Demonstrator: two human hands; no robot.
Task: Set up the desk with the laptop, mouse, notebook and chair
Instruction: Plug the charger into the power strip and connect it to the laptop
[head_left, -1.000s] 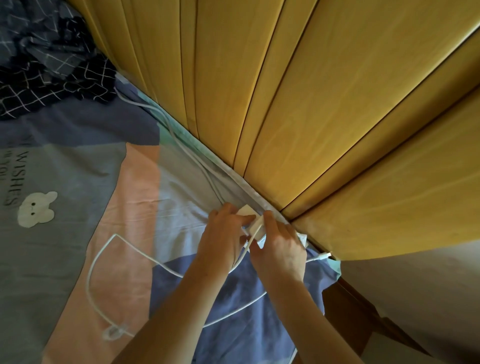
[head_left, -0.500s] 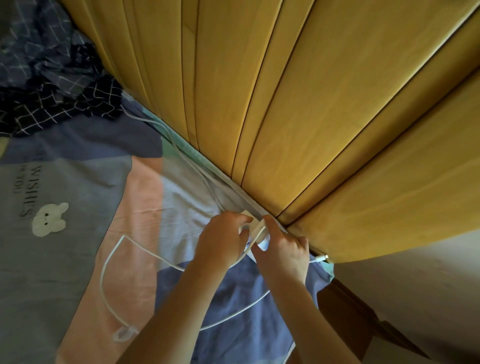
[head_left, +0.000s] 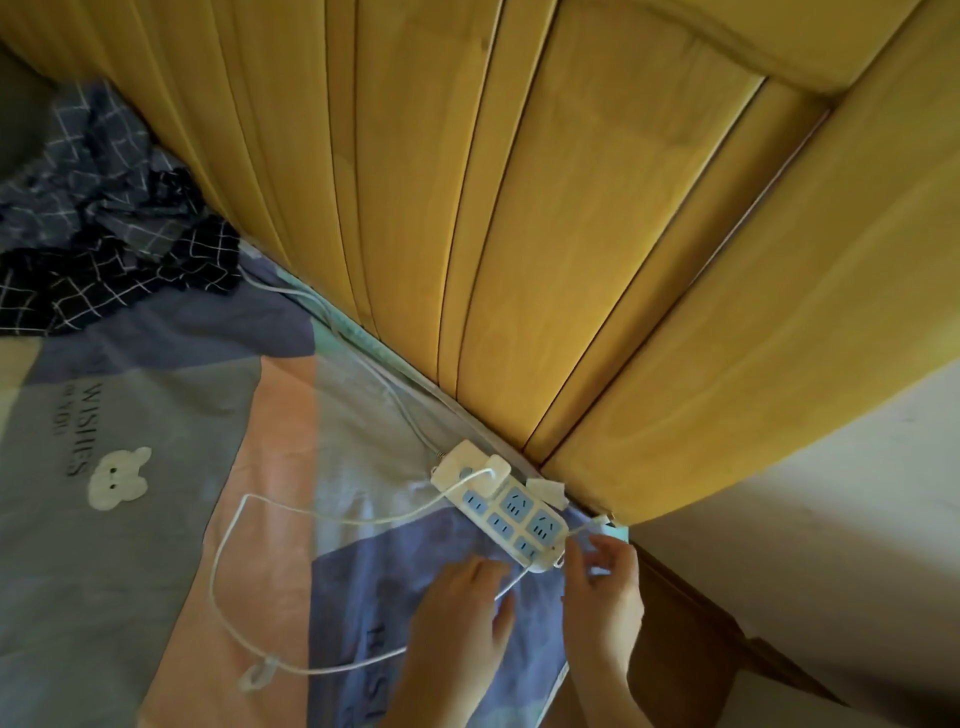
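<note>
No laptop, mouse, notebook or chair is in view. A white power strip (head_left: 511, 512) with blue sockets lies on the bed sheet (head_left: 156, 415), at the foot of the wooden headboard. A white charger (head_left: 496, 470) is plugged into its far end, and its white cable (head_left: 218, 561) loops left across the sheet. My left hand (head_left: 462, 618) rests open on the sheet just in front of the strip, over part of the cable. My right hand (head_left: 605, 587) hovers at the strip's near end with fingers spread, beside a thin cable end (head_left: 602, 519).
A yellow wooden headboard (head_left: 519, 208) fills the upper view. A crumpled checked cloth (head_left: 104, 249) lies at the far left. A small white adapter (head_left: 545, 491) sits between the strip and the headboard. A white wall (head_left: 805, 545) and a brown wooden edge (head_left: 691, 649) are on the right.
Both hands have pulled back from the strip towards me and opened, which uncovers the strip with the charger plugged in. The view has tilted up.
</note>
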